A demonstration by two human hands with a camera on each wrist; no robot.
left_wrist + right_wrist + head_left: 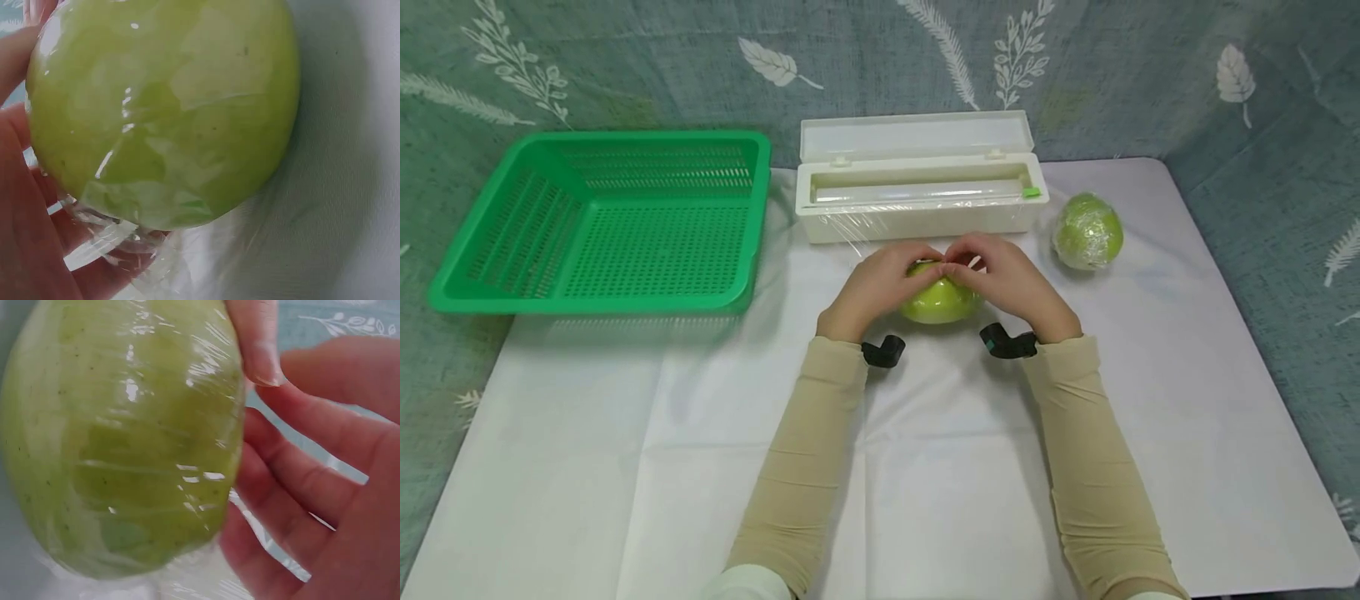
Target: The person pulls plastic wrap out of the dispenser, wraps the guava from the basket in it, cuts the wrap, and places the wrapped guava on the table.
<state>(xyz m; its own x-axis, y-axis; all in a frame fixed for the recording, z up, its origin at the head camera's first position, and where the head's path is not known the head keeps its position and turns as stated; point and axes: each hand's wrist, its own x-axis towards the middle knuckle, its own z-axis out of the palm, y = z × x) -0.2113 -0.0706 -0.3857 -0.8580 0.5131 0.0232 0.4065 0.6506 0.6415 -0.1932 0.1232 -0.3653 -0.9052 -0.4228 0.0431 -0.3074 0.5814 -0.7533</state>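
You get a bright head view, soft shadows on the white table [940, 500]; wrist views dimmer, hazy, glints streaking the wrapped fruit [125, 437].

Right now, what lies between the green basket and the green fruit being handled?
Bare white tablecloth, then the left hand, lie between green basket and green fruit in the head view.

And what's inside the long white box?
Inside the white box, a roll of clear film shows, with some film drawn out over the front edge. The roll's underside and the box's floor are hidden.
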